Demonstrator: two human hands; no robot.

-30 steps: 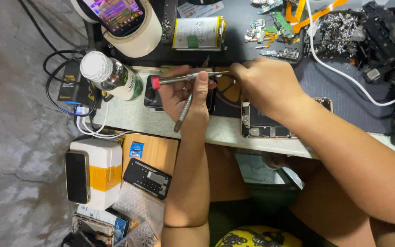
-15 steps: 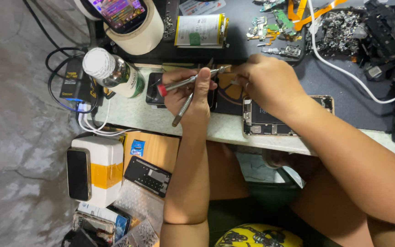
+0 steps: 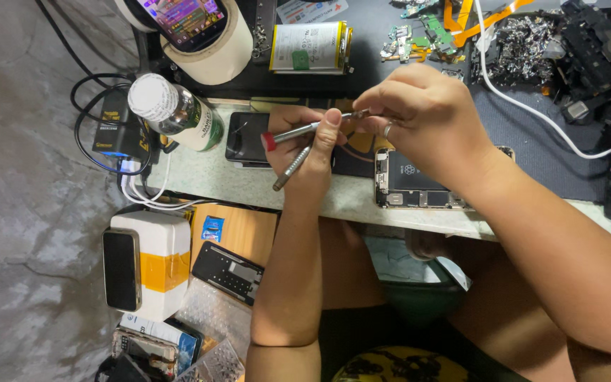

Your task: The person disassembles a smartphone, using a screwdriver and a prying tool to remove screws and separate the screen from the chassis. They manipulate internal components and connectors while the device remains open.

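Lit colourful phone screen [image 3: 185, 15] top-left; perhaps white-labelled bottle [image 3: 178, 113].

Table [image 3: 249, 185]: pale worktop, dark mat toward the back. On it: opened phone [image 3: 419, 180] near the front edge; dark phone [image 3: 245, 138]; white-capped bottle [image 3: 175, 113] lying over; tape roll [image 3: 210, 53]; flat battery [image 3: 309, 46]; green circuit boards [image 3: 422, 32]; white cable [image 3: 525, 106]; heap of what may be small metal parts [image 3: 525, 39].

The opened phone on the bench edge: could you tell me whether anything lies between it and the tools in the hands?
Nothing visible blocks it. The opened phone lies uncovered just below the right hand; the left hand holds the screwdriver and tweezers beside it.
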